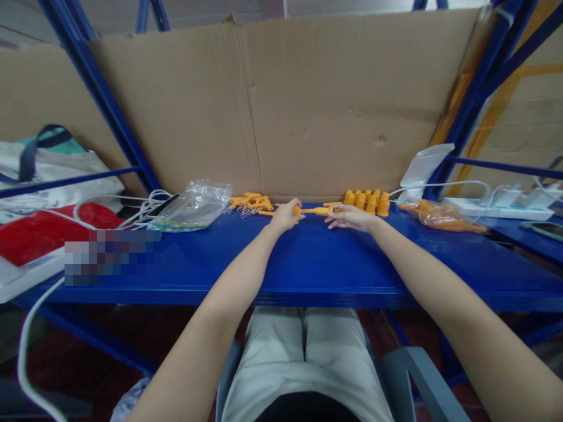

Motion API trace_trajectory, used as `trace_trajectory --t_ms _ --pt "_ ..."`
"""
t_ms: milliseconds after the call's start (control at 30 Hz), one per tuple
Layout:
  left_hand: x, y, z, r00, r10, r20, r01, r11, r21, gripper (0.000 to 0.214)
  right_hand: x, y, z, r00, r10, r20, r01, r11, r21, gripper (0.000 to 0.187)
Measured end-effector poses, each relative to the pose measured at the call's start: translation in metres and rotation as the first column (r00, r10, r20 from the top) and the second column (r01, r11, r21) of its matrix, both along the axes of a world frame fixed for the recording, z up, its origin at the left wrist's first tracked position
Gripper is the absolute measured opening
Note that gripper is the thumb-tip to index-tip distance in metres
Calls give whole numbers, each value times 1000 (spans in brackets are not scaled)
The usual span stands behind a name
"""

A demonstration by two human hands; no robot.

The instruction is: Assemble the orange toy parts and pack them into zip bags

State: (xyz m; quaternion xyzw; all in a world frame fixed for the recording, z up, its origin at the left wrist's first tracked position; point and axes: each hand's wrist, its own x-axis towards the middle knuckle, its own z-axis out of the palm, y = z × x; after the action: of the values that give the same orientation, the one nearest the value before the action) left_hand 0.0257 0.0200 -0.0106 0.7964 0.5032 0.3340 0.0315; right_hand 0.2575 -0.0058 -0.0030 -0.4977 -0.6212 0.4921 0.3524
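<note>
My left hand point(287, 217) rests on the blue shelf point(308, 264), its fingers closed on one end of a thin orange plastic rod point(313, 210). My right hand point(349, 217) lies beside the rod's other end, fingers pinched at it. A loose pile of orange rod pieces point(253, 203) with small metal rings lies just left of my left hand. A cluster of upright orange caps point(367, 201) stands behind my right hand.
A crumpled clear plastic bag point(193, 205) and white cables point(149, 202) lie at the left, by a red and white box point(30, 240). A bag of orange parts point(440, 215), a white power strip point(497, 209) and a cardboard backing point(285, 105) are at the right and rear.
</note>
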Motion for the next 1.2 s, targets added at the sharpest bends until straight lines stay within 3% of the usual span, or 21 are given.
trace_trajectory --t_ms 167,367,600,767,900,1033,1200 --pt "0 -1 1 1000 22 6 -22 1000 4 25 -1 2 -2 1000 -6 17 6 1000 21 16" --pt "1 -4 2 1000 -2 16 2 1000 -8 24 -8 -3 5 996 -85 18 85 996 -23 44" --pt "1 -5 2 999 -17 45 19 999 -29 24 -13 -5 7 989 -140 45 142 990 -25 46" --pt "1 -5 3 999 -6 46 8 999 -42 25 -5 -3 3 998 -62 -22 62 998 -3 34" --pt "1 -5 3 1000 -1 31 3 999 -52 25 1 0 -1 998 2 -68 -3 1000 -13 40" --pt "0 -6 3 1000 6 11 -6 1000 -31 25 0 1 -1 999 0 -42 0 1000 7 21" --pt "1 -7 4 1000 4 -3 -4 999 -32 24 -6 -2 2 999 -52 -3 52 999 7 42"
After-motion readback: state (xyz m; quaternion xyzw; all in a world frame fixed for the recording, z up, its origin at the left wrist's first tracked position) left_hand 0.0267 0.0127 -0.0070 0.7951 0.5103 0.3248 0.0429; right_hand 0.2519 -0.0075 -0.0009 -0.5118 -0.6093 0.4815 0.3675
